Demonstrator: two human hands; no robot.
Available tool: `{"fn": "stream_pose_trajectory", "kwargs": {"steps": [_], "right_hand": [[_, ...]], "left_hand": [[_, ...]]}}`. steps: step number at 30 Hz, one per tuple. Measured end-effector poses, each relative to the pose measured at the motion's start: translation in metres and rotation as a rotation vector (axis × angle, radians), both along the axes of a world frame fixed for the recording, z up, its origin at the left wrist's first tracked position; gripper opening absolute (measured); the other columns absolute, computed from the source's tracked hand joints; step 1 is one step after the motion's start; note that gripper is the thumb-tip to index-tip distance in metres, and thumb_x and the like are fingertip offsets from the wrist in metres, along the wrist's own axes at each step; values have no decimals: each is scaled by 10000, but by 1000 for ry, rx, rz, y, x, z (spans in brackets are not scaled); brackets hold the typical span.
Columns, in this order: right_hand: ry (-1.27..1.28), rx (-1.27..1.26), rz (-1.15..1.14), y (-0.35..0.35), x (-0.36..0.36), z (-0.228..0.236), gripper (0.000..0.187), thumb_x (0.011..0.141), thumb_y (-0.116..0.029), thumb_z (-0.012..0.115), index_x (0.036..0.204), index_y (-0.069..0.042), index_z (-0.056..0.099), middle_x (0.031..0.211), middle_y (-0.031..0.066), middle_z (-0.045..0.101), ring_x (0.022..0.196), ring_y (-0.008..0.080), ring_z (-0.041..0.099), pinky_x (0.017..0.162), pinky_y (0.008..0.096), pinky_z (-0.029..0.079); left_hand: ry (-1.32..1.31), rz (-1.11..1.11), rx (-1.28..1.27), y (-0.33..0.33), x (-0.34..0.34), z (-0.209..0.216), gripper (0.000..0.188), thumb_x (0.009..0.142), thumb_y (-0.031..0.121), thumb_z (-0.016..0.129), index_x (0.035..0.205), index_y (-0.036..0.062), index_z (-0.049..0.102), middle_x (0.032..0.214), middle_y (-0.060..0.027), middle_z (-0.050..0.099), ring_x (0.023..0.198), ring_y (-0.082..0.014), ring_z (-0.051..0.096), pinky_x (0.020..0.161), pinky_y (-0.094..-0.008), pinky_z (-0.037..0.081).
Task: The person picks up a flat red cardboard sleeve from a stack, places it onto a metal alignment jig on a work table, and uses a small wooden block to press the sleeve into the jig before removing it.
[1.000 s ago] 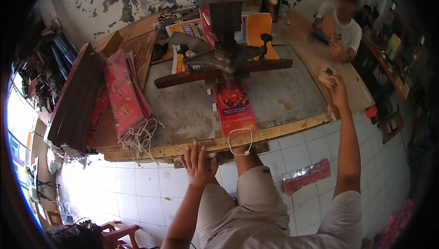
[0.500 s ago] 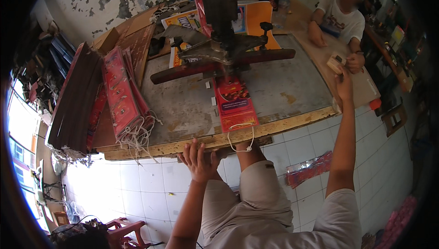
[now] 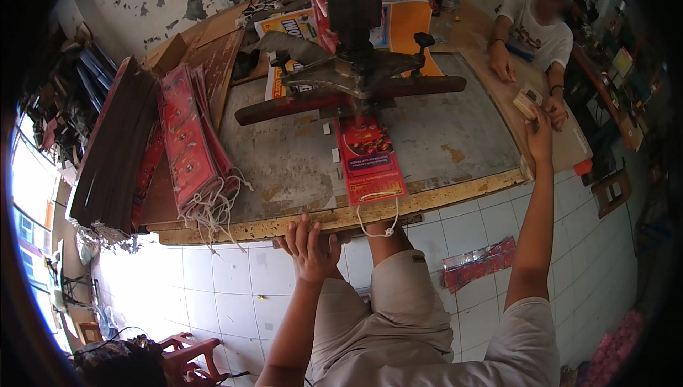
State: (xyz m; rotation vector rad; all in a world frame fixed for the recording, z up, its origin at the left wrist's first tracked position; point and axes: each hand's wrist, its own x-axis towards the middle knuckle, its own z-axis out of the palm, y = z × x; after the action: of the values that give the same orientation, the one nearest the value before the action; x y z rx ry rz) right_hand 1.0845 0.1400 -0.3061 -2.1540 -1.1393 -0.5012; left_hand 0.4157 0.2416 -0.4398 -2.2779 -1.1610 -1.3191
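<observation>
My left hand [image 3: 311,250] rests at the table's front wooden edge [image 3: 284,222], fingers apart and laid over it. Stretched out to the right, my right hand [image 3: 540,136] closes on the near end of a small pale wooden block [image 3: 527,101] with a dark patch on top; its fingertips are partly hidden. Between my hands a red printed strip [image 3: 371,156] with a white string loop [image 3: 377,229] lies on the grey board, its far end under a dark metal press [image 3: 356,88]. The string hangs over the front edge.
Bundled red strips [image 3: 188,145] with loose strings and a tall dark stack [image 3: 114,149] stand at the left. Printed sheets [image 3: 405,31] lie behind the press. A co-worker [image 3: 533,28] sits at the far right, one hand beside the block. More red strips [image 3: 480,262] lie on the tiled floor.
The view has shifted slightly. Both my hands keep their places, at the table edge and at the block. The strip stays under the press.
</observation>
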Motion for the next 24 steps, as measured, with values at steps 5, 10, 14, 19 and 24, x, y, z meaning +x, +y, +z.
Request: {"fn": "stream_pose_trajectory", "kwargs": {"steps": [5,10,14,19,24], "right_hand": [[-32,-4,-31,-4,0,5,530,1083,-152,725,1592,-101,585,1599,211,567,1542,410,504,1259,508,446],[-141,44,63,1,-107,36,555,1077,-200,750,1596,-89,586,1638,216,552,1553,410,498,1275,515,424],[3,-165,515,10,-255,38,621,1061,-355,781,1590,-81,606,1696,160,530,1604,387,456,1321,510,355],[35,-289,959,37,-365,51,720,998,-455,835,1589,-104,621,1717,128,515,1599,372,464,1322,534,394],[1,-372,975,60,-368,55,797,964,-530,839,1581,-71,628,1724,154,510,1584,380,482,1301,510,428]], "left_hand": [[-12,-8,15,1,4,-2,616,961,360,776,1490,106,587,1643,-161,550,1596,-446,397,1340,-654,197],[-51,-26,6,-1,3,1,527,963,356,781,1430,147,650,1626,-118,594,1584,-395,409,1380,-600,105],[-70,-27,-15,-4,2,3,524,965,348,774,1438,157,654,1626,-111,594,1582,-381,411,1378,-584,121],[-61,-45,-10,1,4,6,552,952,328,779,1461,158,650,1627,-104,600,1586,-370,415,1367,-574,135],[-45,-69,-41,1,5,11,594,935,309,781,1497,161,657,1645,-80,599,1593,-357,430,1358,-582,144]]}}
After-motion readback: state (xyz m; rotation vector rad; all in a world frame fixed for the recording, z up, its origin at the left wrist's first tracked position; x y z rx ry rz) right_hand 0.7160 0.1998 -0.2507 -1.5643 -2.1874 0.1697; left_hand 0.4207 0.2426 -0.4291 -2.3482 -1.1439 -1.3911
